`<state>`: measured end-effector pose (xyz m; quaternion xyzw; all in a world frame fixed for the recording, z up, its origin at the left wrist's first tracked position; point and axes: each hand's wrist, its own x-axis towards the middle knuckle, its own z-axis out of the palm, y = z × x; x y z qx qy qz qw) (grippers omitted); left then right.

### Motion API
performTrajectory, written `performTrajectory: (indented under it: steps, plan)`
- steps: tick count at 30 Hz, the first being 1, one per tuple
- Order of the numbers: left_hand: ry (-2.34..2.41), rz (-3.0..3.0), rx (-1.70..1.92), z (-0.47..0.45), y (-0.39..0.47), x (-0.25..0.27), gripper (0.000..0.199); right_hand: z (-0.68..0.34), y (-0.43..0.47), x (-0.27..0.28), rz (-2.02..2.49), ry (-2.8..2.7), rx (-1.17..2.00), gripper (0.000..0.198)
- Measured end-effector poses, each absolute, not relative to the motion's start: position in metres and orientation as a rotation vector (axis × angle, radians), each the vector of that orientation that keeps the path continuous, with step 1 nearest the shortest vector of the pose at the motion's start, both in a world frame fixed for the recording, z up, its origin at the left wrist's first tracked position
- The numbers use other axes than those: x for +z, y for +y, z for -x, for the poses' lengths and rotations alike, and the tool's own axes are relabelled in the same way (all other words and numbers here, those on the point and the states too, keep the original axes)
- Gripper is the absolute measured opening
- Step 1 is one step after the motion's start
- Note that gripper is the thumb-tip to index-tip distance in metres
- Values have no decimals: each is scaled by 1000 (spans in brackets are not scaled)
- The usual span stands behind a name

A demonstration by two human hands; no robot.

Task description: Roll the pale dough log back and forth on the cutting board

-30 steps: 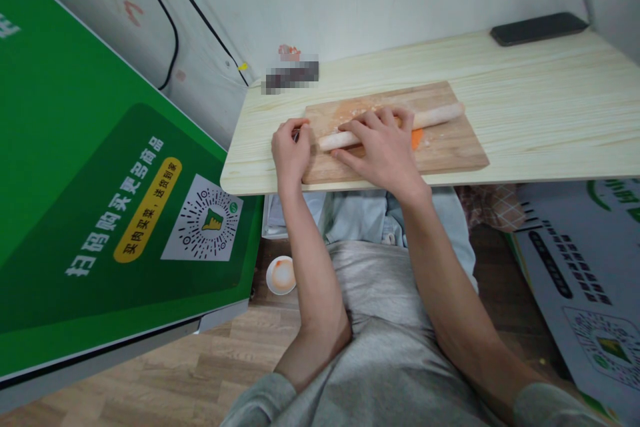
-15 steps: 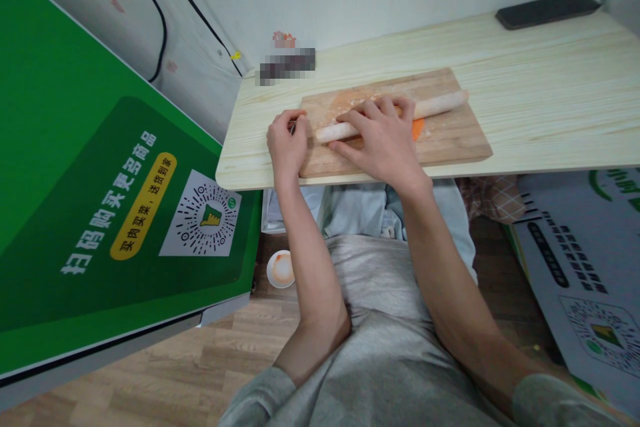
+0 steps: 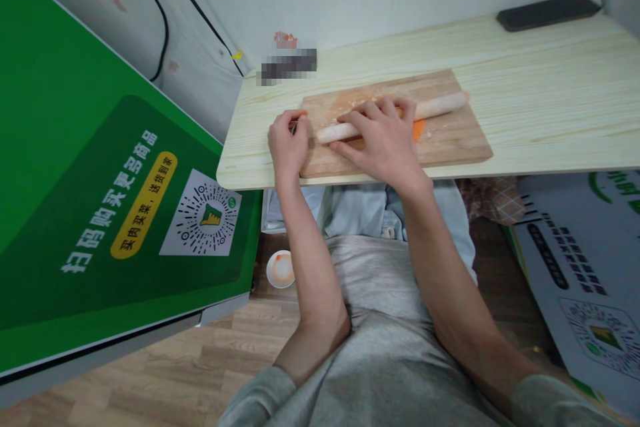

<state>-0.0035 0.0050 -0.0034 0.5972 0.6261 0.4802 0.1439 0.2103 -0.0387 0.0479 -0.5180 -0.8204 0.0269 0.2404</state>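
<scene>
Across the middle of the rolling pin (image 3: 440, 105), the right hand (image 3: 387, 140) lies with its fingers spread over the far side and the thumb apart on the near side, draped rather than closed round. The left hand (image 3: 289, 145) bends at the board's left edge, thumb and forefinger tips close together; whether anything is pinched there cannot be told.

The pin lies slantwise on the cutting board (image 3: 465, 140), its left end just beside the left hand and its right end at the board's right edge. An orange piece (image 3: 418, 129) (probably dough, mostly hidden) shows beside the right hand, on the near side of the pin.

Even pressure from a centred palm would appear to suit this rolling; one hand alone may let the pin swivel or bear harder at one end. The left fingers would do best clear of the pin's tip, perhaps steadying the board.

Farther out, the table (image 3: 540, 93) carries a dark flat object (image 3: 549, 12) at its back right; a bowl (image 3: 281, 269) sits below, left of the person.
</scene>
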Motion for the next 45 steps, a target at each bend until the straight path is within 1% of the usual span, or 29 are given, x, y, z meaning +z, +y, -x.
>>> performTrajectory:
  steps: [15, 22, 28, 45]
  plan:
    - [1811, -1714, 1378, 3, 4, -2, 19, -210, -40, 50, 1450, -2269, 70, 62]
    - [1803, -1742, 1380, 7, 7, -7, 18, -211, -38, 45, 1393, -2240, 59, 69]
    - [1793, -1752, 1377, 9, 9, -9, 17, -210, -39, 47, 1441, -2263, 43, 62]
    - [1789, -1749, 1416, 7, 9, -9, 18, -210, -38, 45, 1394, -2240, 25, 71]
